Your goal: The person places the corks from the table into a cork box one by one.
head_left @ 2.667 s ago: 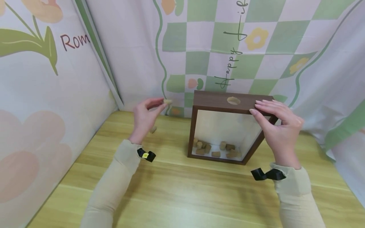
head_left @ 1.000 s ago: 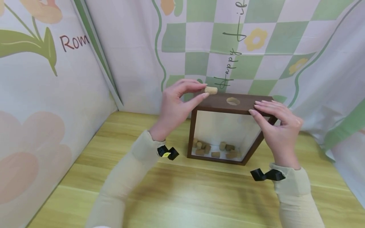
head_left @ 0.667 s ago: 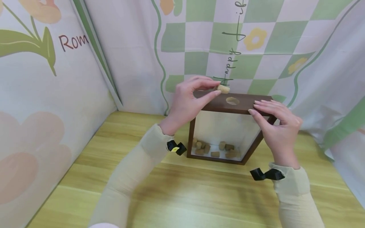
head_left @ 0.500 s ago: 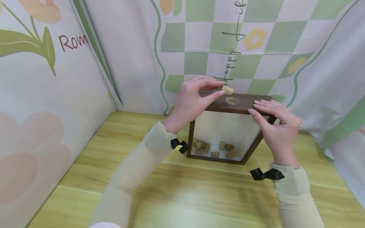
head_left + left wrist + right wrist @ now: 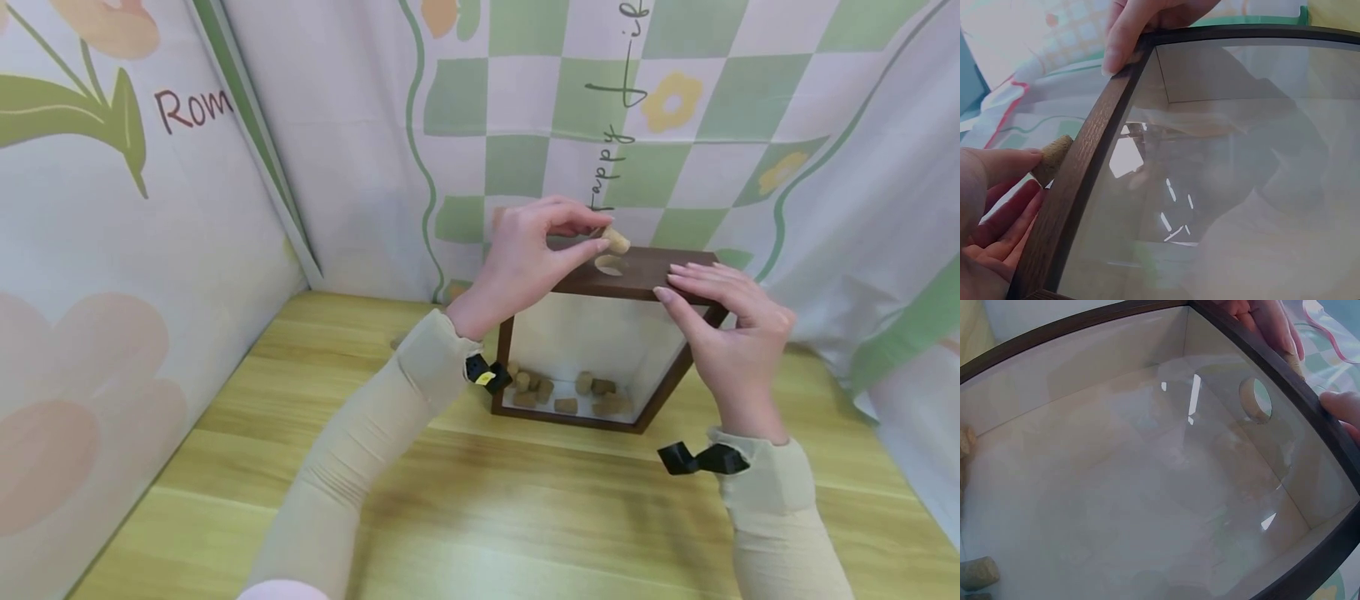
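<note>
My left hand (image 5: 528, 254) pinches a cork (image 5: 617, 241) between thumb and fingertips, tilted just above the round hole (image 5: 609, 266) in the top of a dark wooden box. The left wrist view has this cork (image 5: 1054, 157) beside the brown frame (image 5: 1079, 156). On the box's top right corner rests my right hand (image 5: 738, 333), its fingers along the top and its thumb at the front edge. The box (image 5: 637, 287) stands upright with a clear front panel. Several corks (image 5: 566, 406) lie inside on its floor. In the right wrist view the hole (image 5: 1255, 400) shows through the panel.
The box stands on a light wood-grain table (image 5: 480, 517). A blurred small tan piece (image 5: 398, 342) lies on the table left of the box, partly behind the left sleeve. A checked green and white curtain (image 5: 517, 167) hangs close behind, and another curtain (image 5: 112, 333) borders the left.
My left hand has carried the cork rightward from left of the box to above the hole, tilting it downward lately. The right hand and the box have stayed in place.
</note>
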Motion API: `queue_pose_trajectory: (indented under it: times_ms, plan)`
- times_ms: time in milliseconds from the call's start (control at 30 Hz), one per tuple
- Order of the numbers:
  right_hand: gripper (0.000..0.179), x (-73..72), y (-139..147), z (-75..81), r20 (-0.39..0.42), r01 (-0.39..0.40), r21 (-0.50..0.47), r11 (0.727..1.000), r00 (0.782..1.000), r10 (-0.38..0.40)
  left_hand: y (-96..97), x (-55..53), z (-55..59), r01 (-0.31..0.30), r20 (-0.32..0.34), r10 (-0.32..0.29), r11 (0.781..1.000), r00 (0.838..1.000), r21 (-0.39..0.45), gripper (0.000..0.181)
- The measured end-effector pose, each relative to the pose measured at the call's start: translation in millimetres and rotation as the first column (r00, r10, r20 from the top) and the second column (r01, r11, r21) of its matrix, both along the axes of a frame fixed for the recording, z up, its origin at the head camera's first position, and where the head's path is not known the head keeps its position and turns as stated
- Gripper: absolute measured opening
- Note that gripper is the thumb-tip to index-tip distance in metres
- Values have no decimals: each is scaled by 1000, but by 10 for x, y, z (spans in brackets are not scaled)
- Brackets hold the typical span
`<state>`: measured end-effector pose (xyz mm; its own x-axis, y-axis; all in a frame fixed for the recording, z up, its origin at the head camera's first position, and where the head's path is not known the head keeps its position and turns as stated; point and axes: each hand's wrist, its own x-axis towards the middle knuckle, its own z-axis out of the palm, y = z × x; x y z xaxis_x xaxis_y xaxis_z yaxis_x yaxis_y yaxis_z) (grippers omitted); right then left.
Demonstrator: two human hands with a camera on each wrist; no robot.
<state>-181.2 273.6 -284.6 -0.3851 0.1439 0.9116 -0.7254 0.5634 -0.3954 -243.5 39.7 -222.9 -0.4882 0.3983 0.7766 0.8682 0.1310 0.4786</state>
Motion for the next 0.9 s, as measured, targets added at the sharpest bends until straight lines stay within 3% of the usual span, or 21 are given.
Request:
queue_pose_trajectory:
  times_ms: [233, 467, 733, 900]
  plan:
    - [19, 4, -6, -4, 1, 3, -1, 1000, 1000, -3, 19, 5, -1, -60, 89, 72, 990, 993, -126, 24]
    - [20, -26, 33, -37, 16, 11, 12, 1000, 1000, -11, 23, -17, -24, -75, 82, 92, 979, 992, -190, 23]
    - [20, -36, 33, -38, 15, 12, 3, 1000, 1000, -12, 32, -25, -39, -52, 40, 60, 983, 997, -179, 21]
    - [19, -19, 13, -19, 6, 12, -2, 1000, 1000, -12, 30, -17, -32, -67, 46, 78, 979, 996, -192, 26]
